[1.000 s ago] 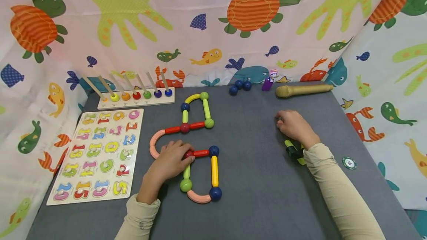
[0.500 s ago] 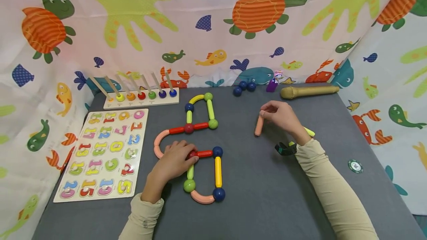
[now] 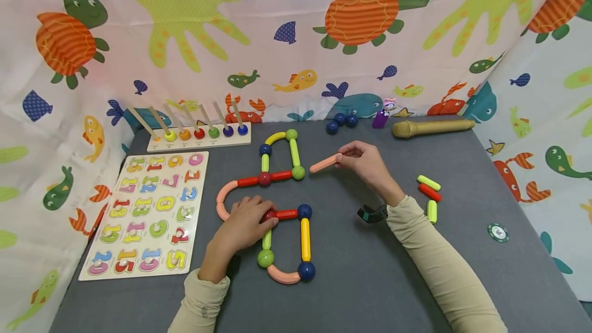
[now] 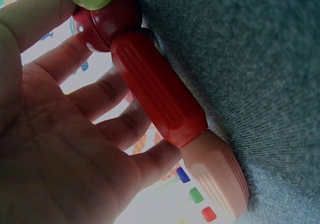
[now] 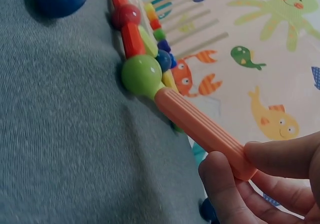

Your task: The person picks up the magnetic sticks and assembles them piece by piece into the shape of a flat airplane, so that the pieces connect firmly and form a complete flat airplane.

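My right hand (image 3: 365,166) pinches one end of a straight salmon-pink rod (image 3: 325,163) between thumb and fingers, above the table. The rod's free end points at a green ball (image 3: 298,172) with a small gap in the head view; in the right wrist view it overlaps that ball (image 5: 142,75). My left hand (image 3: 245,222) lies over the joined rods and balls, thumb and forefinger on a dark red ball (image 4: 112,19). Its other fingers rest along a red rod (image 4: 157,87) joined to a pink curved piece (image 4: 215,174). The hand partly hides these in the head view.
Yellow-green and red rods (image 3: 430,191) lie right of the right forearm. A number puzzle board (image 3: 203,161) and a peg stand (image 3: 247,139) are at left. Blue balls (image 3: 332,127), a purple figure (image 3: 380,118) and a gold microphone (image 3: 432,127) line the back; a chip (image 3: 498,233) lies at right.
My right hand has picked up the salmon-pink rod and carried it left toward the green ball, turning it sideways. The left hand has stayed at the red ball.
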`<action>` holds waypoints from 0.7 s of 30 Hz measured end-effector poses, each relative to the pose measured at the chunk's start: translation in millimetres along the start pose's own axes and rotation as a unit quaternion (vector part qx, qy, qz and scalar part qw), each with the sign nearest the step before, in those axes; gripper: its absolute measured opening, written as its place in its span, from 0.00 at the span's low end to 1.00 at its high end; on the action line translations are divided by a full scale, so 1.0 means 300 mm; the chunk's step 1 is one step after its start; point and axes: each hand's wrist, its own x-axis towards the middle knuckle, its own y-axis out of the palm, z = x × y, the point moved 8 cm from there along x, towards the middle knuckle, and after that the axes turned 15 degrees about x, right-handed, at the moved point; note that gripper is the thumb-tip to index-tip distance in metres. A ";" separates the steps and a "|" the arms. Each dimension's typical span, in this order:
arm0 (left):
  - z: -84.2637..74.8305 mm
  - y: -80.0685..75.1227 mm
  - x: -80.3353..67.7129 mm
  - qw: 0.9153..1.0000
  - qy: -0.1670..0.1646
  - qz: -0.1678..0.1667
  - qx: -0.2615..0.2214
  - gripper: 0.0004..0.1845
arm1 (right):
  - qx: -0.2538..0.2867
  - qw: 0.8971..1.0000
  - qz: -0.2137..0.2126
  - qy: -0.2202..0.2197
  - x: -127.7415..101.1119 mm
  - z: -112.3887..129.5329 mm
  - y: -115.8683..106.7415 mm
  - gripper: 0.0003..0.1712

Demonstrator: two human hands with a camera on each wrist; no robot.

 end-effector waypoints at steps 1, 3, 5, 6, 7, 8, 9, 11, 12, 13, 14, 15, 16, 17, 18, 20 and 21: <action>0.000 -0.001 0.000 1.000 0.000 0.000 -0.001 0.13 | -0.001 1.000 0.000 0.000 -0.001 -0.001 0.006 0.14; 0.000 -0.001 0.000 1.000 0.000 0.000 -0.002 0.14 | -0.003 1.000 -0.003 0.000 -0.004 -0.004 0.017 0.13; 0.001 -0.001 0.001 1.000 -0.001 0.000 -0.002 0.14 | -0.007 1.000 -0.004 -0.004 -0.010 -0.006 0.028 0.13; 0.002 0.000 0.002 1.000 -0.002 0.001 -0.002 0.14 | -0.007 1.000 -0.004 -0.007 -0.012 -0.008 0.033 0.13; 0.003 0.000 0.003 1.000 -0.003 0.002 -0.002 0.14 | -0.007 1.000 -0.004 -0.011 -0.015 -0.010 0.039 0.13; 0.003 0.001 0.003 1.000 -0.004 0.003 -0.002 0.14 | -0.004 1.000 -0.004 -0.016 -0.017 -0.012 0.043 0.12; 0.004 0.002 0.004 1.000 -0.005 0.004 -0.002 0.14 | -0.002 1.000 -0.006 -0.021 -0.019 -0.014 0.047 0.12; 0.004 0.002 0.005 1.000 -0.006 0.005 -0.002 0.14 | 0.006 1.000 -0.008 -0.029 -0.023 -0.018 0.051 0.12; 0.004 0.002 0.005 1.000 -0.006 0.006 -0.002 0.14 | 0.009 0.999 -0.010 -0.029 -0.025 -0.021 0.052 0.11; 0.003 0.002 0.004 1.000 -0.006 0.007 -0.003 0.14 | 0.008 0.999 -0.011 -0.030 -0.028 -0.023 0.053 0.11; 0.003 0.001 0.004 1.000 -0.006 0.007 -0.003 0.14 | 0.004 1.000 -0.012 -0.029 -0.032 -0.024 0.054 0.11; 0.002 0.000 0.003 1.000 -0.005 0.007 -0.004 0.14 | -0.003 1.000 -0.012 -0.027 -0.037 -0.026 0.054 0.11; 0.003 0.000 0.003 1.000 -0.005 0.007 -0.004 0.14 | -0.011 1.000 -0.012 -0.025 -0.042 -0.027 0.055 0.11; 0.004 0.000 0.002 1.000 -0.005 0.007 -0.004 0.14 | -0.020 0.999 -0.011 -0.022 -0.047 -0.028 0.056 0.11; 0.004 -0.001 0.001 1.000 -0.004 0.006 -0.004 0.14 | -0.031 0.999 -0.010 -0.020 -0.052 -0.030 0.056 0.12; 0.002 -0.002 0.000 1.000 -0.003 0.004 -0.004 0.13 | -0.046 0.999 -0.008 -0.014 -0.064 -0.037 0.054 0.12; 0.001 -0.001 0.000 1.000 -0.003 0.004 -0.004 0.13 | -0.050 0.999 -0.007 -0.011 -0.069 -0.042 0.052 0.12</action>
